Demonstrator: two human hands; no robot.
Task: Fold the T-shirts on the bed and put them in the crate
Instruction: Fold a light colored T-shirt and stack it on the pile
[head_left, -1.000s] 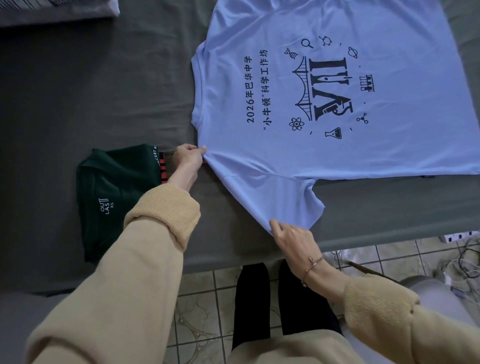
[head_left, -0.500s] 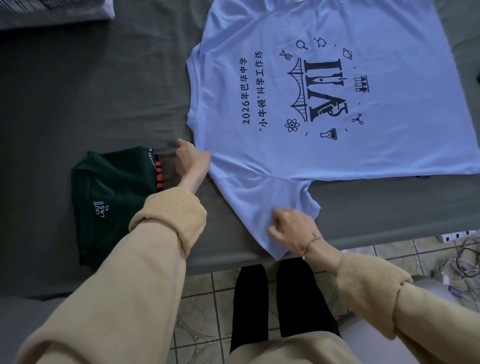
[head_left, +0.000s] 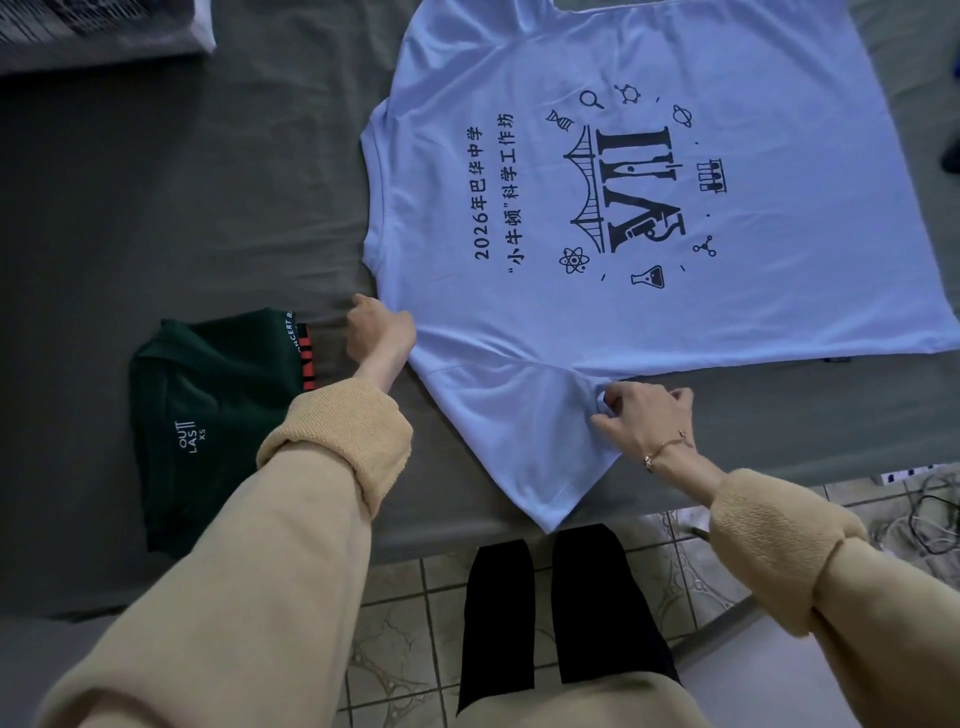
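Note:
A light blue T-shirt (head_left: 649, 322) with a dark printed design lies spread flat on the grey bed (head_left: 182, 208), collar to the left. Its near sleeve hangs toward the bed's front edge. My left hand (head_left: 376, 330) grips the shirt at the near shoulder, by the collar. My right hand (head_left: 641, 421) pinches bunched fabric at the sleeve's armpit seam. A folded dark green T-shirt (head_left: 208, 426) lies on the bed to the left, just beside my left forearm. No crate is in view.
A striped pillow or bundle (head_left: 98, 31) sits at the far left corner. The bed's front edge runs just before my legs, with tiled floor (head_left: 405, 634) below. Cables and a power strip (head_left: 914, 499) lie on the floor at right.
My right hand has moved from the sleeve's hem up and right to the armpit seam, bunching fabric there. My left hand stays at the shoulder.

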